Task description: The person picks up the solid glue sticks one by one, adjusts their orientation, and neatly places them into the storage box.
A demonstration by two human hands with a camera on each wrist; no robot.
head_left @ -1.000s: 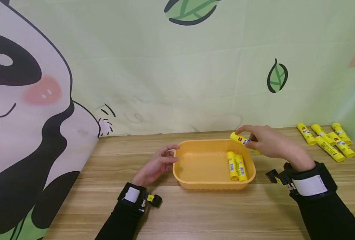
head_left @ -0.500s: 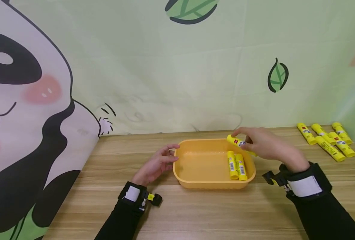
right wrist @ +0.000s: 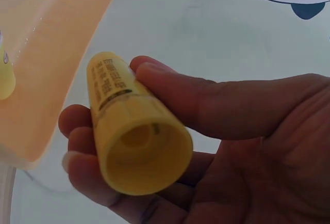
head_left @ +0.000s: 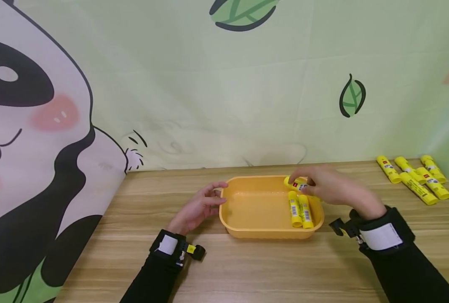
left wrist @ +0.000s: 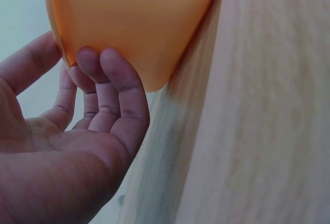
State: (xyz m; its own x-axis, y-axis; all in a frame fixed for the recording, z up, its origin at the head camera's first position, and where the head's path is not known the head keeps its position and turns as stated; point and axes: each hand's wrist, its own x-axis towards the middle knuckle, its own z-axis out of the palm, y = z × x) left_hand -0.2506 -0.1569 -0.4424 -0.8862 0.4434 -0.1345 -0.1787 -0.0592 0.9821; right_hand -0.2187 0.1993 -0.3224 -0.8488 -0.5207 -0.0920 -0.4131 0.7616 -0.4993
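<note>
In my right hand (head_left: 328,185) is a yellow glue stick (head_left: 297,185), pinched between thumb and fingers over the right back part of an orange-yellow plastic basin (head_left: 262,233). The right wrist view shows the open hollow end of this glue stick (right wrist: 142,157) facing the camera. Two more glue sticks (head_left: 294,209) lie side by side inside the basin, at its right. My left hand (head_left: 198,208) holds the basin's left end; in the left wrist view its thumb reaches the rim and curled fingertips (left wrist: 121,66) touch the outer wall.
Several yellow glue sticks (head_left: 414,179) lie in a loose group on the wooden table (head_left: 247,269) at the back right. Behind the table stands a light green backdrop (head_left: 194,97) with a printed panda and leaves.
My right hand has moved left and slightly down with the glue stick, from the basin's right back corner to above its inside. The left hand and basin have stayed put.
</note>
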